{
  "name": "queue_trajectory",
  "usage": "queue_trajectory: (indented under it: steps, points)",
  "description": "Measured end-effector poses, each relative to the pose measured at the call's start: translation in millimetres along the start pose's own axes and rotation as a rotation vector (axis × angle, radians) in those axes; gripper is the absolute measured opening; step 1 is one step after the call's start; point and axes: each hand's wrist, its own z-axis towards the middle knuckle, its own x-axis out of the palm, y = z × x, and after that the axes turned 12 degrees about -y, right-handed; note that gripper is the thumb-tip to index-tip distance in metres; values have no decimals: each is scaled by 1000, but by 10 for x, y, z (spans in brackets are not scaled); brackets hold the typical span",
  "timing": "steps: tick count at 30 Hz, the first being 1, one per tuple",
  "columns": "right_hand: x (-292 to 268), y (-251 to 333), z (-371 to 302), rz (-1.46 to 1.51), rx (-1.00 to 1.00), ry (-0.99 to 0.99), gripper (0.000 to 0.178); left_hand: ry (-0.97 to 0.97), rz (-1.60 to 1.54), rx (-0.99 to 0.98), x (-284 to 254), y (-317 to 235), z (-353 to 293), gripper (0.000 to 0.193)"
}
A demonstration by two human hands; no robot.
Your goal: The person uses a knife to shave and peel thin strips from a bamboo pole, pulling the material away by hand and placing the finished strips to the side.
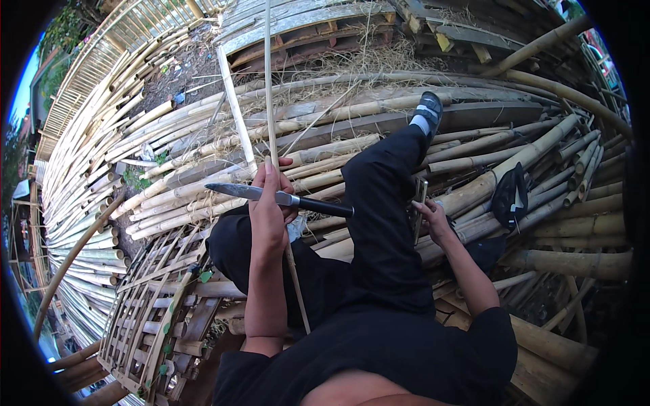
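the left hand (269, 196) is curled, gripping a knife (321, 206) and pinching a thin strip (271, 101) at once; the blade points out to the left of that hand, the black handle to its right; the strip runs through the hand, up well beyond the fingers and down toward the person's lap. to the right of the left hand, past the bent leg (382, 203), the right hand (437, 220) has its fingers pressed together on a short piece (420, 196); what that is, i cannot tell.

as for progress, the strip looks to be already split down to a slender length, and its visible run seems unbroken; the blade lies across it at the left hand, but no fresh cut shows there, and how much trimming is left cannot be told.

below and left of the left hand is a slatted lattice (159, 291); right of the right hand a black bag (511, 196) lies on poles; ahead of both hands are a shoe (430, 111) and a pale plank (235, 101); farther left of the left hand, many poles (88, 196) lie in rows, seemingly uncut lengthwise; farthest ahead are straw (372, 61) and a pallet (305, 35).
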Motion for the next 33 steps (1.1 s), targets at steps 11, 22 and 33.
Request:
queue_trajectory:
  steps: [11,22,33]
  points:
    - [-60,433,119,115,33,-165,40,15,-25,9,-61,-4,3,32]
    - [75,798,218,-270,-293,-89,53,-9,-36,13,-57,-30,-5,32]
    - [146,1278,238,-813,-1165,-541,66,-27,-39,15,-75,-31,1,31]
